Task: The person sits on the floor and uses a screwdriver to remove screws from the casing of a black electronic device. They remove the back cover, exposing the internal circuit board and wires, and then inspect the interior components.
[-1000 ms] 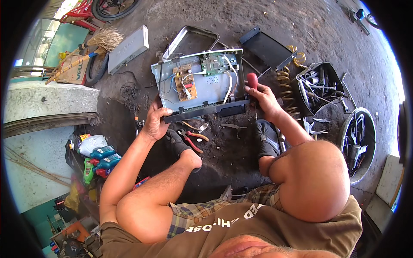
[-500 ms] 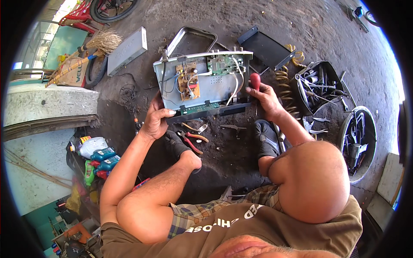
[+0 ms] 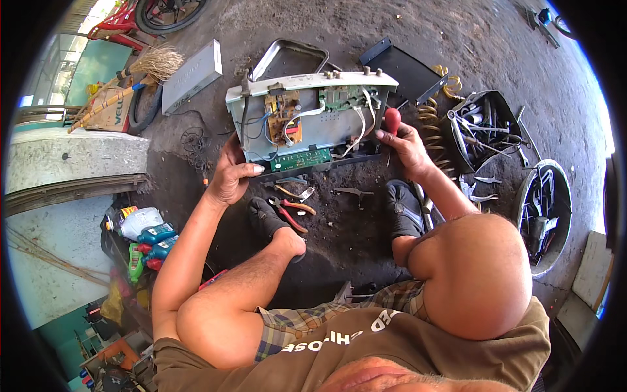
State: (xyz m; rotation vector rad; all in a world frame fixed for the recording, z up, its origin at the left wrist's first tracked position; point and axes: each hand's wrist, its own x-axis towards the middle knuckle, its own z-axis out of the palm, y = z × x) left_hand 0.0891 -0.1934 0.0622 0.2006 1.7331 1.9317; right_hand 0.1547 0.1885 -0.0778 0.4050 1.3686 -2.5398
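Between my hands, lifted and tilted, is an opened electronics box [image 3: 326, 134], a metal chassis with its inside showing. Inside are a brown circuit board [image 3: 283, 121], a green board at the far edge, and a long green board [image 3: 300, 161] along the near edge, with white and blue wires. My left hand [image 3: 230, 173] grips the near left corner, thumb on the edge. At the right side my right hand [image 3: 406, 149] holds the box's edge together with a red-handled screwdriver [image 3: 392, 120]. The fingers under the box are hidden.
Pliers with red handles [image 3: 287, 214] lie on the ground between my feet. A black tray of tools [image 3: 486, 130] and a round tool basin [image 3: 545, 215] stand at right. Beyond the box lie a black metal cover [image 3: 405, 75] and a silver case [image 3: 191, 78]; bottles [image 3: 153, 235] stand left.
The box has tilted, its far edge rising and coming nearer the camera, so its rear face with the connectors shows more. Both hands keep their hold.
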